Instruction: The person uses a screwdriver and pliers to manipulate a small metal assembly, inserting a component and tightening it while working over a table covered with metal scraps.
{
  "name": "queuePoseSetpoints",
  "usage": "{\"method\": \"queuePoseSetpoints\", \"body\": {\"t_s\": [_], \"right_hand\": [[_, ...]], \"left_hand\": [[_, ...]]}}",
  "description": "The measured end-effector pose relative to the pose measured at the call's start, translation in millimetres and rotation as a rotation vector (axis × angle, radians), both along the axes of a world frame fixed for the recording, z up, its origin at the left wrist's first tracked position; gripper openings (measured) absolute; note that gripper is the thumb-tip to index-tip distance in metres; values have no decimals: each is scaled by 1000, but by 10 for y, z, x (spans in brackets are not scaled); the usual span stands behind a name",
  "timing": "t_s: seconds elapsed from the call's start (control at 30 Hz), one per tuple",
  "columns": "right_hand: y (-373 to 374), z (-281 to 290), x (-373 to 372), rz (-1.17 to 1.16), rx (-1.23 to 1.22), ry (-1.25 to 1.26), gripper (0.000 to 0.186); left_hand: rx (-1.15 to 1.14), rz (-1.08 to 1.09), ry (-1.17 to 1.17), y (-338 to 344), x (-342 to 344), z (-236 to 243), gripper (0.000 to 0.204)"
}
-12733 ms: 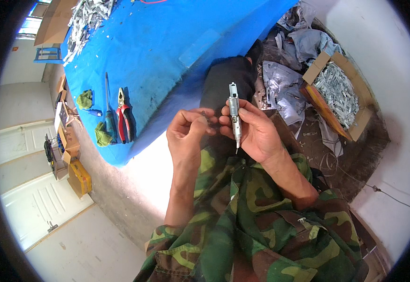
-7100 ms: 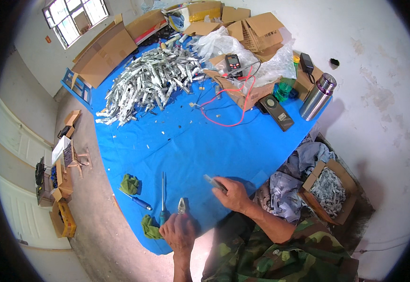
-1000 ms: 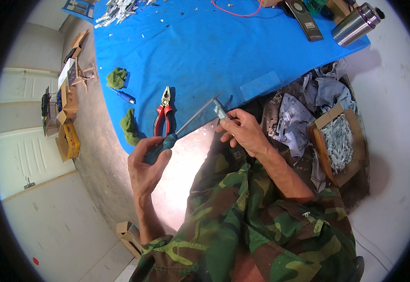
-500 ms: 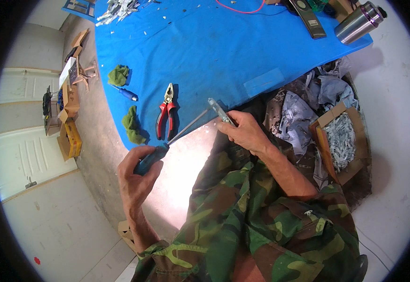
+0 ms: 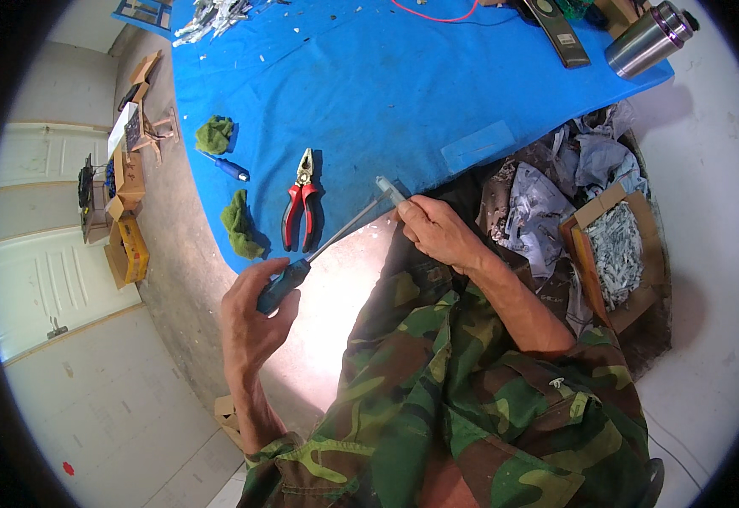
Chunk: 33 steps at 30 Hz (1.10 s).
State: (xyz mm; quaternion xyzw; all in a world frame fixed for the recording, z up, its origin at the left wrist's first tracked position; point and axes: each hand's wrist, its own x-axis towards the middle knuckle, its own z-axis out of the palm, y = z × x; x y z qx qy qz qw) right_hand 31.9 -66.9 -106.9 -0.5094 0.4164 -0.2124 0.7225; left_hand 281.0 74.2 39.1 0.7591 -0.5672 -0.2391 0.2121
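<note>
My left hand [image 5: 251, 317] grips the teal handle of a long screwdriver [image 5: 284, 281], whose shaft slants up to the small silvery metal piece [image 5: 393, 189] held in my right hand [image 5: 437, 233]. The screwdriver's tip meets that piece near the table's front edge; the exact contact is too small to tell. Red-and-black pliers [image 5: 302, 216] lie on the blue-covered table [image 5: 361, 93], left of the shaft, along with a small blue-handled screwdriver [image 5: 229, 169] and two green cloths [image 5: 239, 227].
A metal pile [image 5: 213, 19] and a red wire lie at the far side, a steel flask [image 5: 644, 42] and a black device [image 5: 560, 34] at right. Below are grey bags [image 5: 534, 212] and a box of metal pieces [image 5: 615, 254]. Boxes [image 5: 130, 250] line the floor at left.
Since a second ago my left hand and screwdriver have shifted slightly left. My right hand's fingers have moved up along the metal piece. Earlier, the long screwdriver lay on the table.
</note>
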Motion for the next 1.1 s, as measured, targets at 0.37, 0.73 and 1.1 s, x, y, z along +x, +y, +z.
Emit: {"method": "queuePoseSetpoints", "body": {"t_s": [0.37,0.73,1.1], "right_hand": [[0,-90,1,33,-271,127,41],[15,-108,19,-6,-402,148,44],[14,-93,18,15,-486,193,40]], "left_hand": [[2,-84,-40,-78,-49,-68,38],[45,-60,101,-92,121,-218,31],[304,79,455,-161,459,-362,42]]}}
